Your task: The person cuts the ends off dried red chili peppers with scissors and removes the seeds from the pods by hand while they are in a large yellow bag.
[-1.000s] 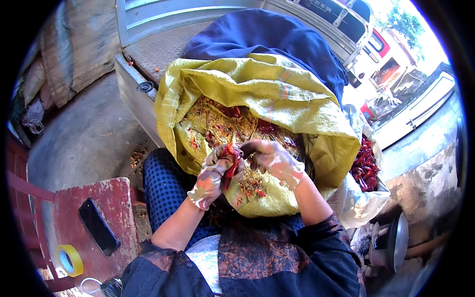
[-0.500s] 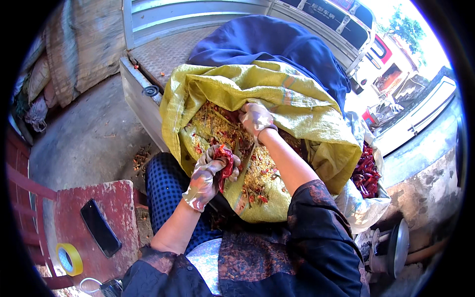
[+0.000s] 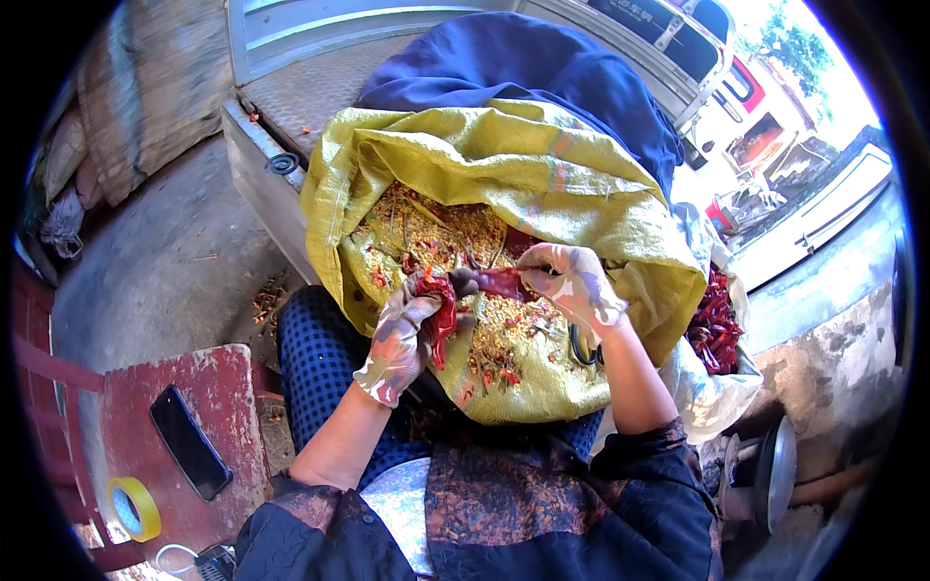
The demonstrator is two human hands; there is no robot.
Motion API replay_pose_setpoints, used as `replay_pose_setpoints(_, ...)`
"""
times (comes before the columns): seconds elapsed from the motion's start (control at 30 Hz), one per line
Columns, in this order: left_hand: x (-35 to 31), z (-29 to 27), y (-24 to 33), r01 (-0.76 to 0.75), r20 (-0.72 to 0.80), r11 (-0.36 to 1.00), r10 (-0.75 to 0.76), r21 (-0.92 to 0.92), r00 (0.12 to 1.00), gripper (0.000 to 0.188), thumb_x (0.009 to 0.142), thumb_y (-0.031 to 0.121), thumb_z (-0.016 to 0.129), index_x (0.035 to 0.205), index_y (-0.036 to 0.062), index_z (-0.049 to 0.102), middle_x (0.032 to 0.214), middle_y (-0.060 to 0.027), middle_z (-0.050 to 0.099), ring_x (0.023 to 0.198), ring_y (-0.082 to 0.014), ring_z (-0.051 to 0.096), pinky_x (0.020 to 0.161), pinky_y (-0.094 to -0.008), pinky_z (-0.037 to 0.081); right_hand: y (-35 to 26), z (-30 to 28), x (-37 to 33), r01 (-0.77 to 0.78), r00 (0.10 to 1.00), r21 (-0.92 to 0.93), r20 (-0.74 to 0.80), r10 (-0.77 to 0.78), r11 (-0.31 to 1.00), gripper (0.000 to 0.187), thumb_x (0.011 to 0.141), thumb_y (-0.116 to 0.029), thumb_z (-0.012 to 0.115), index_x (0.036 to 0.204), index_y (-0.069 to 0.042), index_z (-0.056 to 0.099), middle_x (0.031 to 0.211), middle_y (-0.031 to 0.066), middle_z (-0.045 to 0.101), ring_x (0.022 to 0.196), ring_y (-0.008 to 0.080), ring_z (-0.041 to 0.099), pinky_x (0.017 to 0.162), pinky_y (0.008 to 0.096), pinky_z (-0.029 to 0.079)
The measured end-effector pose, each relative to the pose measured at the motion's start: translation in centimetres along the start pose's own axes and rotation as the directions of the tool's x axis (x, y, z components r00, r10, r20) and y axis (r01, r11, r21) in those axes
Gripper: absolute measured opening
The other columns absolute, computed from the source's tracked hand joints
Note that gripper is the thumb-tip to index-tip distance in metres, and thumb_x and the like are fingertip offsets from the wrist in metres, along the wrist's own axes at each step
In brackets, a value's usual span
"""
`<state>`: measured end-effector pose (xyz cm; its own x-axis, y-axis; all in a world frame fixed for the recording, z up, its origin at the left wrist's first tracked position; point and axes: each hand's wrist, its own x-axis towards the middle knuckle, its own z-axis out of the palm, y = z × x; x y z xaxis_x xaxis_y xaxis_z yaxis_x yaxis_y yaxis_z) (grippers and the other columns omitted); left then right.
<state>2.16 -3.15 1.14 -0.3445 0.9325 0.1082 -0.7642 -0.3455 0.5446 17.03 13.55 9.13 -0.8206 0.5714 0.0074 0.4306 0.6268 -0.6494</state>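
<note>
My left hand (image 3: pixel 399 335), in a patterned glove, is closed around dried red chilies (image 3: pixel 442 321) that stick out of the fist. Between both hands stretches another dried red chili (image 3: pixel 501 283). My right hand (image 3: pixel 578 289), gloved as well, pinches its right end, while the left fingertips touch the other end. Both hands are over an open yellow woven sack (image 3: pixel 441 155). Pale chili seeds (image 3: pixel 496 341), stems and red scraps lie inside it. A dark loop (image 3: pixel 585 345) shows below my right wrist; the rest of that object is hidden.
A blue cloth (image 3: pixel 533 63) lies behind the sack on a metal truck bed (image 3: pixel 320 92). More red chilies (image 3: pixel 714 324) fill a white sack (image 3: pixel 712 397) at right. On the worn red chair (image 3: pixel 237 407) at left rest a phone (image 3: pixel 191 442) and yellow tape (image 3: pixel 136 507).
My right hand has come out from deeper in the sack, moving right and toward me, with a chili now in its fingers. The left hand still holds its chilies, almost in place.
</note>
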Motion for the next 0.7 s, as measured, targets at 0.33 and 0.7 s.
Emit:
replay_pose_setpoints(0.33, -0.3, 2.4, -1.0, 0.065, 0.037, 0.814, -0.105, 0.577, 0.994, 0.034, 0.076, 0.009, 0.059, 0.107, 0.0005, 0.048, 0.105, -0.0058, 0.056, 0.096, -0.0116, 0.053, 0.087, -0.0241, 0.042, -2.4, 0.7, -0.6, -0.082, 0.963, 0.504, 0.261, -0.061, 0.86, 0.021, 0.077, -0.002, 0.061, 0.098, 0.002, 0.06, 0.082, 0.0038, 0.062, 0.079, 0.0102, 0.056, 0.072, 0.0238, 0.046)
replay_pose_setpoints(0.7, 0.3, 0.6, -2.2, 0.044, -0.005, 0.966, -0.044, 0.256, 0.999, 0.043, 0.08, 0.005, 0.051, 0.121, 0.0035, 0.04, 0.094, -0.0057, 0.056, 0.078, -0.0127, 0.058, 0.074, -0.024, 0.05, 4.7, -0.9, 4.0, -0.368, 0.915, 0.547, 0.07, 0.397, 0.752, 0.026, 0.085, -0.024, 0.063, 0.104, -0.006, 0.061, 0.079, 0.0, 0.061, 0.061, 0.0043, 0.052, 0.05, 0.0188, 0.04)
